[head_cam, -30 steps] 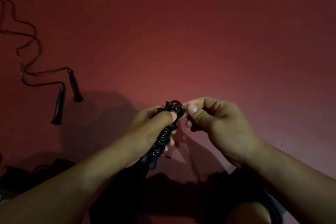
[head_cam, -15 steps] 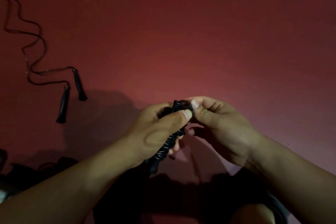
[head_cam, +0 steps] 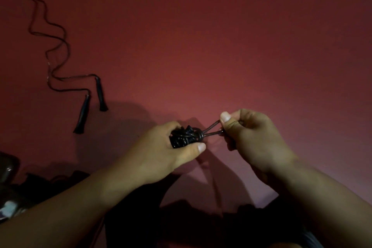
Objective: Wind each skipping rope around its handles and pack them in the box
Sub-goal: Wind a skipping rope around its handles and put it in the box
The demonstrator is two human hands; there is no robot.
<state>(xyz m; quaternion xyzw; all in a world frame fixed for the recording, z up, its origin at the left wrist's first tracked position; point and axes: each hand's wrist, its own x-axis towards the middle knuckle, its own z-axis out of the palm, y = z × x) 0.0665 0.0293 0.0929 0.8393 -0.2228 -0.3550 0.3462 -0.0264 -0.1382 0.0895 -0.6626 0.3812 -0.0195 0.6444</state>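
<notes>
Left hand grips wound rope bundle; right hand pinches its loop (taut). Unwound rope lies near the floor's left edge.

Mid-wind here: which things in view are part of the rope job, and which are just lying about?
Job:
- wound rope bundle, gripped by left hand
- rope loop, pinched by right hand
- loose skipping rope on the red floor, unwound

Lying about:
- dark clutter at lower left, too dim to identify

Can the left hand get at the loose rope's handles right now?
Probably not yet: the left hand grips the wound rope bundle. The loose rope's handles lie uncovered on the red surface.
</notes>
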